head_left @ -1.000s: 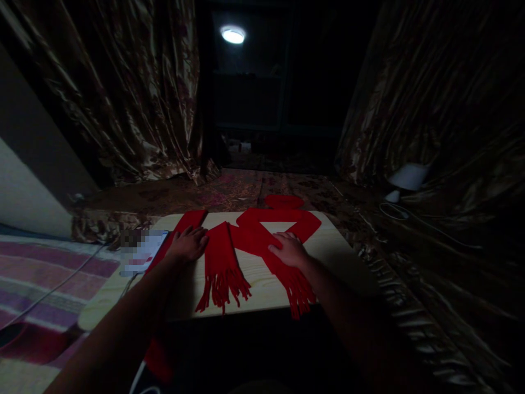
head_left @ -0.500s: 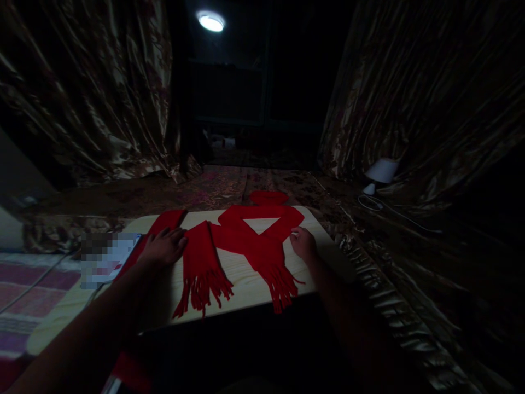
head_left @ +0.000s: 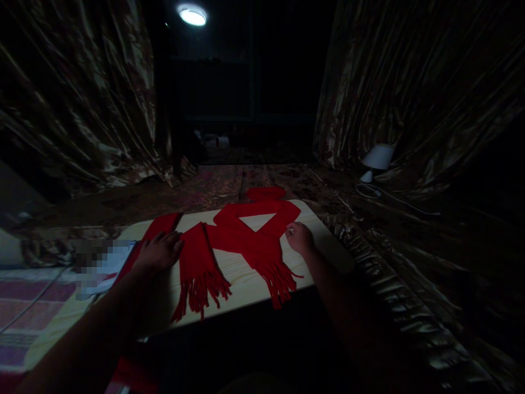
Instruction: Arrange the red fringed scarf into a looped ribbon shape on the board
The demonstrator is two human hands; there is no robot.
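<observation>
A red scarf (head_left: 246, 241) with fringed ends lies on a pale wooden table (head_left: 241, 282), its middle looped round a three-cornered gap. My left hand (head_left: 159, 251) rests open and palm down, left of the scarf's folded left end. Beneath and behind that hand runs another strip of red cloth (head_left: 164, 221); whether it joins the scarf is hidden. My right hand (head_left: 299, 238) is closed, with curled fingertips at the scarf's right edge. What those fingers hold, if anything, cannot be made out.
A round red piece (head_left: 266, 193) lies beyond the table's far edge. A partly blurred flat item (head_left: 109, 271) sits at the left. A small white lamp (head_left: 378, 157) with its cord stands at the right. Patterned curtains (head_left: 123, 109) hang behind.
The view has shifted slightly, so most things appear a little further left. Both hands keep nearly the same places beside the scarf, and its layout looks unchanged.
</observation>
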